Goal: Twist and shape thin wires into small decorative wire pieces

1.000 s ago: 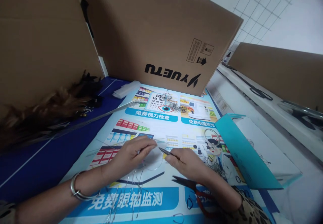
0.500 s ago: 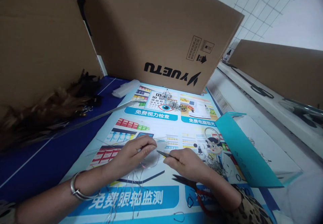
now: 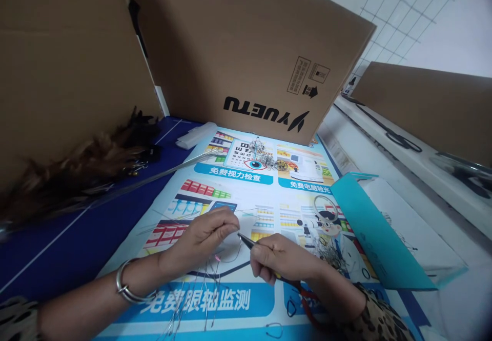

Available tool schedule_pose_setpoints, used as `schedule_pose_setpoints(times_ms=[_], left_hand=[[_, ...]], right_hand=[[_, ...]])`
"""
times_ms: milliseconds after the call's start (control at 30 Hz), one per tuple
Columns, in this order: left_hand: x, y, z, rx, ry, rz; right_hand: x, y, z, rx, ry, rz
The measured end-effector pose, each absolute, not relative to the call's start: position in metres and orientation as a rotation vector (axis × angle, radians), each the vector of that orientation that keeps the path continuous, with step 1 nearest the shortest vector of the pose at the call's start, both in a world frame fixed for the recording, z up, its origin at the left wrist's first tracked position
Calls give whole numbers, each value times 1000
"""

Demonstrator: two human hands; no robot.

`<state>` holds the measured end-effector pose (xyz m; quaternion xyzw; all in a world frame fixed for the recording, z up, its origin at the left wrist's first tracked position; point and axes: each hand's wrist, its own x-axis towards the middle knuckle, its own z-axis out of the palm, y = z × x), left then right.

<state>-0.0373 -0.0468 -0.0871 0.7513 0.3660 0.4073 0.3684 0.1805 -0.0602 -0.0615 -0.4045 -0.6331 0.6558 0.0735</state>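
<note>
My left hand (image 3: 209, 236) is closed in a pinch on a thin wire (image 3: 241, 251), which curves down in a loop below the fingers. A small pink bit (image 3: 218, 258) shows near the loop. My right hand (image 3: 282, 256) is wrapped round pliers (image 3: 246, 241); their narrow dark jaws point at my left fingertips and meet the wire there. The handles are hidden in the palm. Under my right wrist lie scissors (image 3: 307, 305) with red handles, their blades mostly covered by the hand. Several loose wires (image 3: 207, 300) spread over the printed sheet below my left hand.
Tangled wire pieces (image 3: 265, 156) lie at the back of the printed sheet (image 3: 246, 218). Brown feathers (image 3: 88, 161) are on the left. A large cardboard box (image 3: 246, 48) stands behind. On the right are an open teal box (image 3: 380, 233) and more wire bits (image 3: 328, 254).
My right hand has turned a little, its lower fingers now showing, and covers more of the scissor blades. The plier jaws tilt more steeply. The whole view has shifted slightly.
</note>
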Motion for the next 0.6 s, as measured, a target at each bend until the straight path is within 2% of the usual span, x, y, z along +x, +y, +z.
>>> schedule_pose_setpoints(times_ms=[167,267,433,600], left_hand=[[-38,-46,-90,1977,886,1030],[-39,-47,-91,2011,867,1054],[-39,-48,-89,2013,941,1111],[-38,-49,-90,2006,1038,1147]], right_hand=[[184,-58,-68,-1094,-1869,2121],[184,-59,-69,-1162,-1926,1987],[179,-61,-65,-1315,-2212,1347],[176,-61,-65,-1530,-2459,437]])
